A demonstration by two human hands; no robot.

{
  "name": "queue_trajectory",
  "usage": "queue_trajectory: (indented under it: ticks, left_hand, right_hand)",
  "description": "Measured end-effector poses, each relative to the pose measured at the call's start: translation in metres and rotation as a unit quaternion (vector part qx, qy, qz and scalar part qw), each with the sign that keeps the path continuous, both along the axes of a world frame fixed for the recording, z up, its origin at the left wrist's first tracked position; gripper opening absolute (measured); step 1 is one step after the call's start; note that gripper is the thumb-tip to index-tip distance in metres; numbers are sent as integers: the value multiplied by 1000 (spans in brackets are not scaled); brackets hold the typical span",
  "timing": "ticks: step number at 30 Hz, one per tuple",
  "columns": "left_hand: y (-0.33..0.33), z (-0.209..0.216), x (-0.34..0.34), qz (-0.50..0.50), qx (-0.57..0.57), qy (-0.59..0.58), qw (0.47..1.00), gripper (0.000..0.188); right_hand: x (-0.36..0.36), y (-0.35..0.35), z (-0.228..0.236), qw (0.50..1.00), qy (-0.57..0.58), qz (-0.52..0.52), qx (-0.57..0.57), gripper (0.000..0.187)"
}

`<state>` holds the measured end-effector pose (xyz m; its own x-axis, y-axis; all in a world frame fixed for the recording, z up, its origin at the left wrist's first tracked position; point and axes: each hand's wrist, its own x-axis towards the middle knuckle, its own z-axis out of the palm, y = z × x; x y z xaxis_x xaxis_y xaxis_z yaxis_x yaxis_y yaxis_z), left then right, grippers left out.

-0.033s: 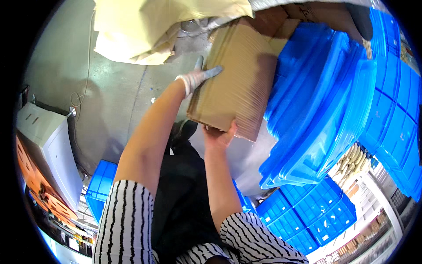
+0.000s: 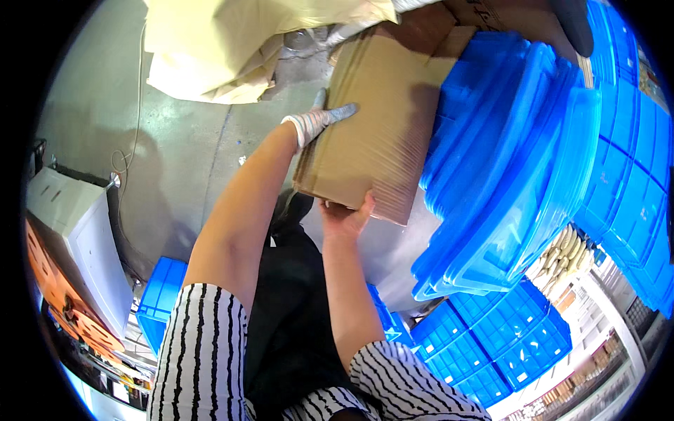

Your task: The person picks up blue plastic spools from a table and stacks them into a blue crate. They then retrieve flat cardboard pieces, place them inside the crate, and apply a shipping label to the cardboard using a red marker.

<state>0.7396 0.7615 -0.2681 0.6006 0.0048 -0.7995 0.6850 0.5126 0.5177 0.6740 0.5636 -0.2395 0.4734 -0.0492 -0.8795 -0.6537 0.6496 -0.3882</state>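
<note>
A stack of flat, folded brown cardboard is held in front of me, tilted, its layered edges showing along the right side. My left hand, in a whitish glove with grey-blue fingertips, grips the left edge, with fingers lying over the top face. At the near edge, my right hand, bare, clasps the stack with its thumb on top and its other fingers tucked underneath, partly hidden. Just right of the cardboard stands a row of nested blue plastic sheets or lids.
Pale yellow sheeting hangs at the top left above the grey floor, where a thin cable lies. Blue crates are stacked at right. A white cabinet and a blue bin stand at left.
The cardboard and both hands sit slightly further left in the picture, and much of the surroundings has shifted the same way. Both hands keep their hold.
</note>
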Motion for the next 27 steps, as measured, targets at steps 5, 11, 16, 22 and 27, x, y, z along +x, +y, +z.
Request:
queue_trajectory:
  ticks: [5, 11, 16, 22, 27]
  left_hand:
    - [-34, -14, -29, 72, -72, -41, 994, 114]
    - [-68, 95, -130, 139, -80, 55, 986, 100]
    - [-114, 172, -204, 115, -49, 157, 980, 100]
    - [-173, 226, -269, -131, -119, 208, 962, 85]
    - [-220, 281, -301, -369, -185, 157, 897, 78]
  right_hand:
    - [-24, -11, 26, 997, 20, -26, -73, 60]
    - [-112, -58, 91, 999, 44, -15, -15, 59]
    - [-185, -93, 184, 987, 127, -95, -18, 69]
    - [-276, -131, 305, 926, 211, -288, -120, 93]
    - [-366, -141, 371, 845, 147, -501, -115, 106]
